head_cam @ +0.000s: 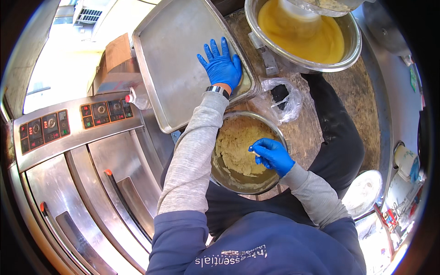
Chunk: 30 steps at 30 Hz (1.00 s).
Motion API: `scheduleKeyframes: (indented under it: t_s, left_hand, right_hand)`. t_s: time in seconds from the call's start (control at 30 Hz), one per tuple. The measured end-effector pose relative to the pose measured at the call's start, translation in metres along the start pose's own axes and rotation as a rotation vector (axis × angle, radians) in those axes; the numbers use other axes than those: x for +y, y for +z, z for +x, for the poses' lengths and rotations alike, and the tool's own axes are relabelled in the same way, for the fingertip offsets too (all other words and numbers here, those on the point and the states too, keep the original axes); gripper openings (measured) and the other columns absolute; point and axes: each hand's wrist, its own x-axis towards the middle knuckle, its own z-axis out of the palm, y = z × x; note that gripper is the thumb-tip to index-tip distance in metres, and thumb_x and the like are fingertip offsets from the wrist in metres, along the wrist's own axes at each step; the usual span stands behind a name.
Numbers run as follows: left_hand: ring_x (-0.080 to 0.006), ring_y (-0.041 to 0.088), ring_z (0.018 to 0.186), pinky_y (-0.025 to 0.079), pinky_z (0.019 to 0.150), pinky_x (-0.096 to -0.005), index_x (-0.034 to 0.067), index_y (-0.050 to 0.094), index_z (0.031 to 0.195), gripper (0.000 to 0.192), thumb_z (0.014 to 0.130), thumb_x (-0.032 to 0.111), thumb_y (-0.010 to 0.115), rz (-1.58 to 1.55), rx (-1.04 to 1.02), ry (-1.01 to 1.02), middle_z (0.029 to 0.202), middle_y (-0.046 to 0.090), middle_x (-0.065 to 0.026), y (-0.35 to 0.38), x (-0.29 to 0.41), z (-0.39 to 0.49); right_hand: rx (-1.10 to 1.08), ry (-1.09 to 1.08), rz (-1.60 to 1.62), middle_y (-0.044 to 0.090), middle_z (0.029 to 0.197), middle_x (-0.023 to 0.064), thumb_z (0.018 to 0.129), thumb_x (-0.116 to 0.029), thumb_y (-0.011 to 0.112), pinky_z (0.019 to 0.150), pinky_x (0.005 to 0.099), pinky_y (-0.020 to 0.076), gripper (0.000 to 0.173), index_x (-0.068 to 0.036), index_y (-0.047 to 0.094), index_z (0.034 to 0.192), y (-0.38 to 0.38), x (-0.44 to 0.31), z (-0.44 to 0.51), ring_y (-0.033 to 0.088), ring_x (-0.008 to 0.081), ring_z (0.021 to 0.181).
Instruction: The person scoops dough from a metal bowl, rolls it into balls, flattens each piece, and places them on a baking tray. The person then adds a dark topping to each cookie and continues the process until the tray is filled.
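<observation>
Spread flat with its fingers apart, my left hand (222,68) in a blue glove lies on the right part of a stack of metal baking trays (175,62). My right hand (271,155), also gloved in blue, is over a round metal bowl (247,187), its fingertips closed on a small pale piece of dough (254,152). Inside the bowl is a crumbly, pale yellow dough (237,147), with smears on the bowl's wall. The top tray shows a bare, greasy-looking surface.
A large metal bowl of yellow liquid (302,37) stands at the upper right. Near it on the worn wooden board (361,86) lies a clear plastic bag (292,103). Metal ovens with control panels (106,112), a cardboard box (118,65) and a red-capped plastic bottle (139,99) are at the left.
</observation>
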Motion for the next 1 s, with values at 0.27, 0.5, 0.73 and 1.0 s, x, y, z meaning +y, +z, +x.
scheduleKeyframes:
  t_s: [0.27, 0.5, 0.73, 1.0]
  left_hand:
    - [-0.0417, 0.054, 0.124, 0.042, 0.104, -0.0488, 0.003, 0.052, 0.138, 0.052, 0.097, 0.035, 0.057, -0.438, 0.517, -0.017, 0.136, 0.055, -0.0268, -0.034, 0.003, -0.031]
    - [-0.0371, 0.063, 0.1, 0.052, 0.079, -0.0463, 0.001, 0.066, 0.108, 0.029, 0.093, 0.026, 0.066, -0.301, 0.187, -0.587, 0.111, 0.064, -0.0154, -0.096, -0.096, -0.281]
    - [-0.0495, 0.063, 0.083, 0.048, 0.07, -0.0589, 0.002, 0.065, 0.082, 0.046, 0.094, 0.046, 0.06, -0.289, -0.475, -0.752, 0.086, 0.066, -0.0279, -0.046, -0.134, -0.376]
    - [-0.0412, 0.067, 0.092, 0.053, 0.075, -0.0494, 0.005, 0.069, 0.113, 0.031, 0.098, 0.03, 0.059, -0.321, -0.13, -0.719, 0.106, 0.068, -0.0209, -0.056, -0.119, -0.37]
  right_hand:
    - [0.179, -0.014, -0.696, 0.072, 0.097, 0.0185, 0.092, -0.015, 0.06, 0.071, 0.0396, 0.0574, 0.024, -0.007, 0.071, 0.112, -0.019, 0.069, 0.046, 0.072, 0.0279, 0.078]
    - [-0.299, 0.046, -1.572, 0.069, 0.119, 0.0165, 0.088, -0.016, 0.061, 0.096, 0.0441, 0.051, 0.036, -0.014, 0.069, 0.123, 0.004, 0.138, 0.081, 0.065, 0.0355, 0.111]
    - [-0.385, 0.079, -1.755, 0.066, 0.127, 0.0153, 0.095, -0.025, 0.052, 0.099, 0.0431, 0.0509, 0.04, -0.019, 0.063, 0.133, 0.006, 0.251, 0.126, 0.063, 0.0361, 0.117]
    - [-0.542, 0.391, -1.681, 0.074, 0.107, 0.0138, 0.088, -0.031, 0.066, 0.085, 0.0408, 0.0548, 0.03, -0.014, 0.076, 0.11, 0.02, 0.164, 0.126, 0.071, 0.0291, 0.093]
